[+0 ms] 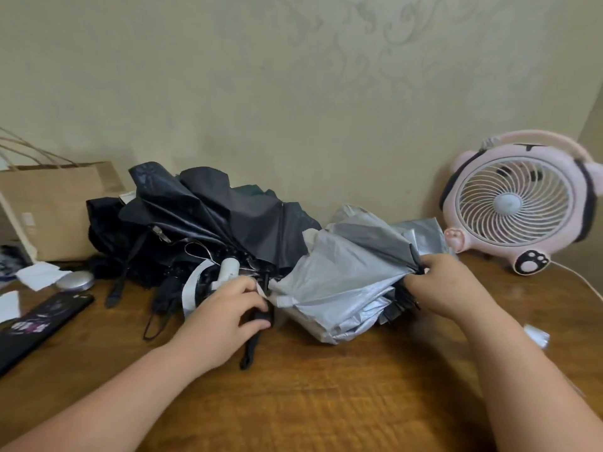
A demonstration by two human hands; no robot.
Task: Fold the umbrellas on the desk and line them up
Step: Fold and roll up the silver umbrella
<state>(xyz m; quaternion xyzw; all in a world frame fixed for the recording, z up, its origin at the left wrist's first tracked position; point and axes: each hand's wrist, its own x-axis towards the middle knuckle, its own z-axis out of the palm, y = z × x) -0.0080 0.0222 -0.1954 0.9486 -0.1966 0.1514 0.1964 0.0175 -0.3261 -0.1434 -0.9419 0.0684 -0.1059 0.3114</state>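
A silver umbrella [346,282] lies half collapsed across the middle of the wooden desk [310,396], its canopy loose and crumpled. My left hand [225,318] grips its black handle at the left end. My right hand [440,285] pinches the black rib tips and canopy edge at the right end. Behind and to the left, a heap of black umbrellas [208,220] sits unfolded, with a white handle [230,269] and loose straps sticking out toward me.
A pink desk fan [518,203] stands at the back right, its white cable [584,282] trailing along the desk's right side. A brown paper bag [55,207] stands at the back left. A black case [39,324], a round silver compact [75,281] and white papers lie left.
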